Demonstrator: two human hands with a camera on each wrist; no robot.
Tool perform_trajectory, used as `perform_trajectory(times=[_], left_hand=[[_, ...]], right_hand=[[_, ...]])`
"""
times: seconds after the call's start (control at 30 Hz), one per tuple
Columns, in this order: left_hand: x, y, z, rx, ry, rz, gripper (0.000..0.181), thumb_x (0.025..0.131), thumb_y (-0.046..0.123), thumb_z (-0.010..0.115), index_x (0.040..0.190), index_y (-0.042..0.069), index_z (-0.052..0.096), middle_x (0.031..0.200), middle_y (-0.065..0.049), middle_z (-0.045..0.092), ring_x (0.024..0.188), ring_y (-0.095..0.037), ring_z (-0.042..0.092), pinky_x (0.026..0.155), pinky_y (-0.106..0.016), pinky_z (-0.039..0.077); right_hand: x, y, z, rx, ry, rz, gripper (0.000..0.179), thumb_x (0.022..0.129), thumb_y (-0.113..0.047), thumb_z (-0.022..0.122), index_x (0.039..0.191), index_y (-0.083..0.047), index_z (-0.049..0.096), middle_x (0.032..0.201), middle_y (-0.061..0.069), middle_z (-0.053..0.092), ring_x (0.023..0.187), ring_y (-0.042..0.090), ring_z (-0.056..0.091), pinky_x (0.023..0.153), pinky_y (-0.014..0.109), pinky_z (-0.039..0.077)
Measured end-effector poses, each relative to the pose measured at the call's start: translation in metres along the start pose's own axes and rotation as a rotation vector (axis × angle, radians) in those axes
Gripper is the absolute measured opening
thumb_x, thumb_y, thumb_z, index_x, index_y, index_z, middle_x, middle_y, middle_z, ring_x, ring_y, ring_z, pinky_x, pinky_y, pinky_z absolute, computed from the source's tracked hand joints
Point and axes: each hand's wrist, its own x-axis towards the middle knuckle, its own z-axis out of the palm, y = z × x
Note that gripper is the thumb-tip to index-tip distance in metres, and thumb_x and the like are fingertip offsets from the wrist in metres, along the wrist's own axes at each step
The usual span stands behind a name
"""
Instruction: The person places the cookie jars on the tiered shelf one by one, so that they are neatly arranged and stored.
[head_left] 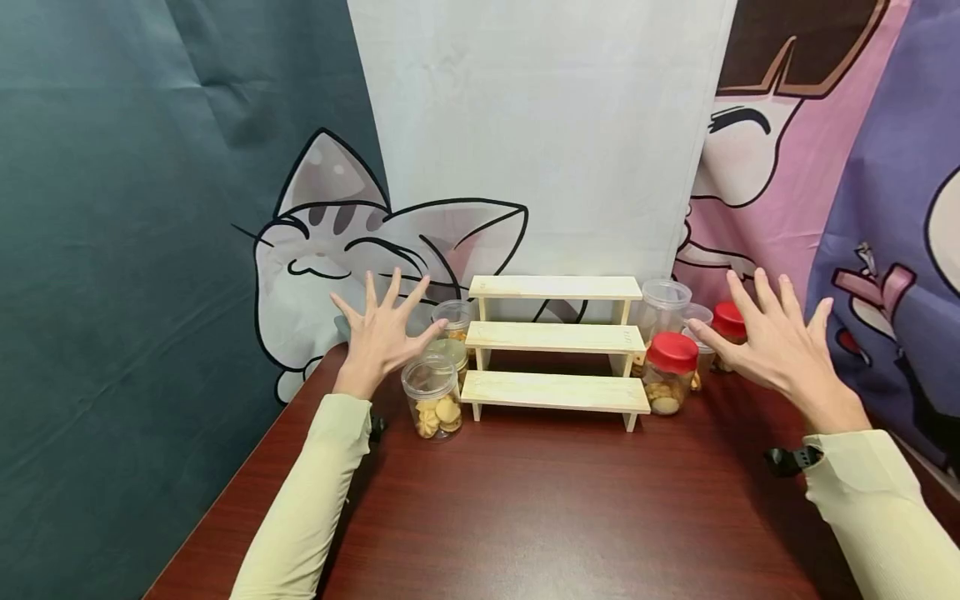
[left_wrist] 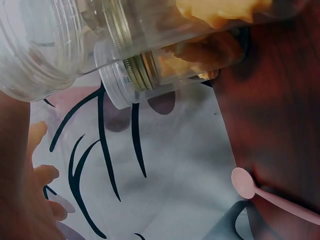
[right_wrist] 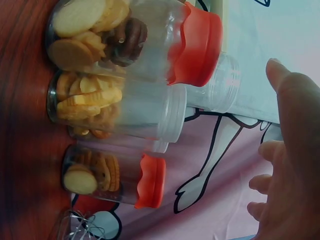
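My left hand (head_left: 381,335) is raised with its fingers spread, holding nothing. Beside and below it, a clear-lidded jar of cookies (head_left: 435,410) stands at the left end of a three-step wooden display stand (head_left: 555,336). More clear-lidded jars are lined up behind that one. On the other side, my right hand (head_left: 783,350) is also up with fingers splayed and nothing in its grasp. Near it are a red-lidded cookie jar (head_left: 670,375), a clear-lidded jar (right_wrist: 170,112) of yellow biscuits and a smaller-looking second red-lidded jar (right_wrist: 112,175).
A pink spoon (left_wrist: 244,183) lies on the dark red wooden table (head_left: 555,508), seen in the left wrist view. Thin metal wire loops (right_wrist: 82,226) show near the jars in the right wrist view. A cartoon-printed curtain (head_left: 547,125) hangs right behind the stand.
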Motion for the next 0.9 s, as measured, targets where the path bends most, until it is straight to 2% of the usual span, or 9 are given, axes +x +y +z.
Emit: perform_trajectory(times=[0.33,0.47,0.63,0.8,0.9], left_hand=[[-0.001,0.004,0.002,-0.004,-0.008,0.004,0.089,0.094,0.089,0.049,0.17,0.048,0.027,0.182,-0.011,0.02,0.166,-0.053,-0.005,0.109,-0.095,-0.016],[-0.002,0.006,0.0,-0.009,-0.007,0.005,0.09,0.093,0.09,0.048,0.17,0.046,0.03,0.183,-0.009,0.018,0.167,-0.053,-0.003,0.11,-0.097,-0.012],[-0.005,0.009,-0.005,-0.021,-0.009,0.004,0.091,0.093,0.09,0.048,0.17,0.046,0.029,0.183,-0.006,0.015,0.167,-0.052,-0.001,0.11,-0.098,-0.008],[-0.015,0.009,-0.009,-0.067,0.001,0.005,0.088,0.094,0.087,0.051,0.17,0.049,0.025,0.183,-0.006,0.016,0.168,-0.049,0.002,0.111,-0.097,-0.008],[-0.023,0.009,-0.011,-0.104,0.009,0.013,0.085,0.096,0.086,0.05,0.169,0.052,0.025,0.182,-0.005,0.019,0.169,-0.046,0.008,0.113,-0.097,-0.004]], right_hand=[[0.0,-0.002,-0.006,-0.019,-0.003,-0.002,0.103,0.099,-0.081,0.05,0.175,-0.027,0.007,0.18,0.028,-0.002,0.165,0.055,-0.008,0.115,0.089,-0.022],[-0.001,-0.006,-0.006,-0.024,0.003,-0.006,0.103,0.097,-0.082,0.051,0.175,-0.029,0.008,0.18,0.027,-0.001,0.165,0.055,-0.006,0.116,0.089,-0.019],[-0.003,-0.007,-0.005,-0.02,0.019,-0.011,0.103,0.097,-0.081,0.053,0.175,-0.027,0.013,0.18,0.026,-0.001,0.166,0.053,-0.006,0.117,0.087,-0.021],[-0.011,-0.014,-0.005,-0.03,0.076,-0.05,0.101,0.096,-0.077,0.058,0.175,-0.025,0.02,0.181,0.025,0.005,0.167,0.051,-0.002,0.121,0.082,-0.022],[-0.019,-0.022,-0.002,-0.013,0.154,-0.107,0.097,0.096,-0.07,0.065,0.173,-0.023,0.029,0.179,0.024,0.018,0.167,0.048,0.01,0.129,0.079,-0.01]])
